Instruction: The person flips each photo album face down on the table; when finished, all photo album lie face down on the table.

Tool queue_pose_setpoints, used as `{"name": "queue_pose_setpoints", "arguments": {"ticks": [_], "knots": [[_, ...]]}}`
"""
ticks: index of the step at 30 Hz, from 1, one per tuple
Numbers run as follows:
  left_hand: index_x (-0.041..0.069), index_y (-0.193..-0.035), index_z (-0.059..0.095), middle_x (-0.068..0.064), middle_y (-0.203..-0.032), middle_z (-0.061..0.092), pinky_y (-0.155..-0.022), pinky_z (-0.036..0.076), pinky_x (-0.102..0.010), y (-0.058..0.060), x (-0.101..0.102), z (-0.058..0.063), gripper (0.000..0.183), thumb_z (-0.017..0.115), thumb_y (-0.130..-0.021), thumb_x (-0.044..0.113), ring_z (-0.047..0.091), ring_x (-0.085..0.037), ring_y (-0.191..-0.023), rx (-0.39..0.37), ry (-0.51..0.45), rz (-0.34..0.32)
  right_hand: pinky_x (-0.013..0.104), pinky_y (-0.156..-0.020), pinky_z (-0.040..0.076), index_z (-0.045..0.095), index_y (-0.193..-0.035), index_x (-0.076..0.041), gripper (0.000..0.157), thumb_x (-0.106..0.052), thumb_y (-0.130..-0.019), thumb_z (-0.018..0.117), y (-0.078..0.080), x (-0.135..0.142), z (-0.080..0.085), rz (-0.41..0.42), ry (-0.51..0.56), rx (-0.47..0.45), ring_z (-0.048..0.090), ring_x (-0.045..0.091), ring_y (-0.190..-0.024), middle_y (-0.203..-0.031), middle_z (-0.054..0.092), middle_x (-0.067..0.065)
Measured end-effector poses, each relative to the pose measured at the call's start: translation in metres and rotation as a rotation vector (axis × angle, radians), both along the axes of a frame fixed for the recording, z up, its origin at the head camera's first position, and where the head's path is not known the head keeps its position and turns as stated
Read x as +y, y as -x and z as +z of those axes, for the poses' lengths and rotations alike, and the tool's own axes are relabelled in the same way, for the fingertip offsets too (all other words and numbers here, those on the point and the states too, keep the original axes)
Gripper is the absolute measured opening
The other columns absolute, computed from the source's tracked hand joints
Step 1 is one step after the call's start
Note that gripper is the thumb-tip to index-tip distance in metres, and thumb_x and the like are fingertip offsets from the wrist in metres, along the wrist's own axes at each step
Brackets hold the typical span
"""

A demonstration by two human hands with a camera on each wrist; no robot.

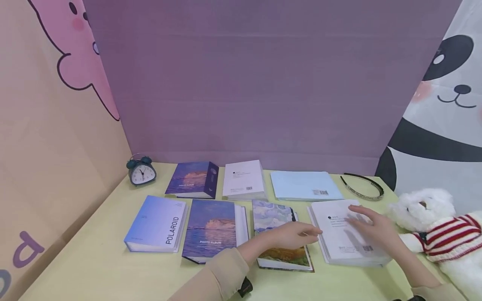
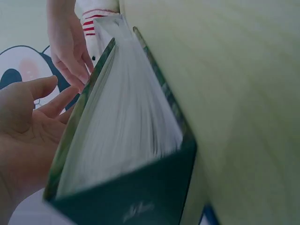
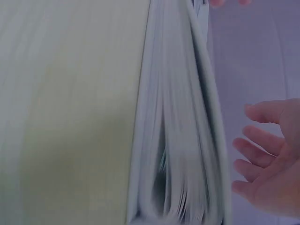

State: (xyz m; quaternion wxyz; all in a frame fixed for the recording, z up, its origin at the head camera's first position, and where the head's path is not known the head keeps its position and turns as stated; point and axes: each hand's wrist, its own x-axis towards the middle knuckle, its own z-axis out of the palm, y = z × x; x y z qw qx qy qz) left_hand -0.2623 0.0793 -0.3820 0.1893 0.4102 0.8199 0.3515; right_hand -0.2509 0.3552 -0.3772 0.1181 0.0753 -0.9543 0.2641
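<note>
A thick white photo album (image 1: 339, 234) lies flat at the front right with its barcode side up. My right hand (image 1: 376, 230) hovers over its right part, fingers spread, holding nothing. My left hand (image 1: 293, 235) is above the painted landscape album (image 1: 286, 257), its fingertips near the white album's left edge; whether they touch it cannot be told. In the left wrist view, the landscape album's green spine (image 2: 126, 197) and page stack show beside the relaxed left fingers. The right wrist view shows the white album's page edges (image 3: 180, 117), with the right fingers apart from them.
Left of the hands lie a sea-picture photo album (image 1: 208, 230) and a blue Polaroid album (image 1: 154, 225). Behind are a purple album (image 1: 190, 179), another white album (image 1: 244, 179), a pale blue album (image 1: 305, 185), a headband (image 1: 363, 194) and an alarm clock (image 1: 142, 171). A plush bear (image 1: 444, 230) is at right.
</note>
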Motion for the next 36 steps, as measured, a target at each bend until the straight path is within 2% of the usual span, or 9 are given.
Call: {"name": "queue_pose_setpoints", "arguments": {"ticks": [7, 11, 19, 22, 25, 29, 34, 36], "knots": [[0.018, -0.137, 0.049, 0.002, -0.132, 0.056, -0.096, 0.045, -0.022, 0.006, -0.032, 0.014, 0.039, 0.041, -0.101, 0.033, 0.053, -0.010, -0.120, 0.114, -0.048, 0.081, 0.055, -0.091, 0.042, 0.060, -0.124, -0.007, 0.042, -0.027, -0.088, 0.066, 0.000, -0.048, 0.006, 0.149, 0.007, 0.136, 0.047, 0.041, -0.116, -0.127, 0.059, 0.017], [0.020, -0.137, 0.049, 0.002, -0.133, 0.056, -0.099, 0.045, -0.027, 0.011, -0.051, 0.015, 0.039, 0.043, -0.101, 0.034, 0.051, -0.012, -0.123, 0.146, -0.068, 0.152, 0.057, -0.092, 0.043, 0.058, -0.127, -0.006, 0.044, -0.027, -0.089, 0.064, 0.002, -0.069, 0.003, 0.232, 0.028, 0.108, 0.048, 0.041, -0.120, -0.130, 0.057, 0.016], [0.020, -0.137, 0.049, 0.002, -0.136, 0.054, -0.100, 0.045, -0.036, 0.009, -0.085, 0.013, 0.039, 0.046, -0.100, 0.032, 0.050, -0.019, -0.125, 0.108, -0.094, 0.265, 0.051, -0.096, 0.043, 0.053, -0.131, -0.005, 0.047, -0.027, -0.091, 0.062, 0.005, -0.100, -0.003, 0.359, 0.090, 0.025, 0.049, 0.038, -0.123, -0.132, 0.054, 0.016], [0.018, -0.136, 0.050, 0.000, -0.133, 0.055, -0.094, 0.048, -0.038, 0.008, -0.098, 0.009, 0.039, 0.047, -0.099, 0.030, 0.053, -0.022, -0.120, 0.106, -0.089, 0.297, 0.050, -0.097, 0.043, 0.051, -0.133, -0.003, 0.050, -0.028, -0.091, 0.063, 0.004, -0.109, -0.006, 0.389, 0.115, -0.028, 0.050, 0.039, -0.121, -0.133, 0.053, 0.017], [0.014, -0.136, 0.050, -0.005, -0.137, 0.051, -0.094, 0.047, -0.042, 0.008, -0.109, 0.006, 0.039, 0.048, -0.099, 0.026, 0.052, -0.026, -0.121, 0.114, -0.096, 0.320, 0.051, -0.098, 0.042, 0.049, -0.134, -0.002, 0.054, -0.030, -0.090, 0.063, 0.004, -0.116, -0.010, 0.422, 0.125, -0.078, 0.049, 0.040, -0.122, -0.135, 0.051, 0.019], [0.011, -0.140, 0.043, -0.008, -0.144, 0.043, -0.100, 0.045, -0.043, 0.010, -0.120, -0.001, 0.044, 0.048, -0.099, 0.026, 0.048, -0.028, -0.126, 0.056, -0.116, 0.351, 0.055, -0.098, 0.041, 0.046, -0.135, 0.002, 0.058, -0.030, -0.090, 0.064, 0.005, -0.122, -0.014, 0.471, 0.117, -0.135, 0.043, 0.044, -0.125, -0.138, 0.045, 0.024], [0.014, -0.146, 0.035, -0.009, -0.144, 0.044, -0.092, 0.049, -0.041, 0.009, -0.127, -0.009, 0.053, 0.050, -0.098, 0.032, 0.051, -0.028, -0.124, -0.035, -0.087, 0.382, 0.055, -0.097, 0.042, 0.047, -0.135, 0.003, 0.063, -0.033, -0.087, 0.066, 0.005, -0.129, -0.017, 0.468, 0.111, -0.215, 0.032, 0.047, -0.131, -0.141, 0.039, 0.028], [0.013, -0.146, 0.033, -0.011, -0.143, 0.045, -0.092, 0.050, -0.042, 0.008, -0.129, -0.011, 0.056, 0.051, -0.097, 0.032, 0.051, -0.030, -0.124, -0.054, -0.067, 0.385, 0.055, -0.097, 0.042, 0.048, -0.133, 0.003, 0.063, -0.036, -0.087, 0.066, 0.007, -0.132, -0.019, 0.469, 0.086, -0.217, 0.033, 0.047, -0.131, -0.141, 0.040, 0.027]]}}
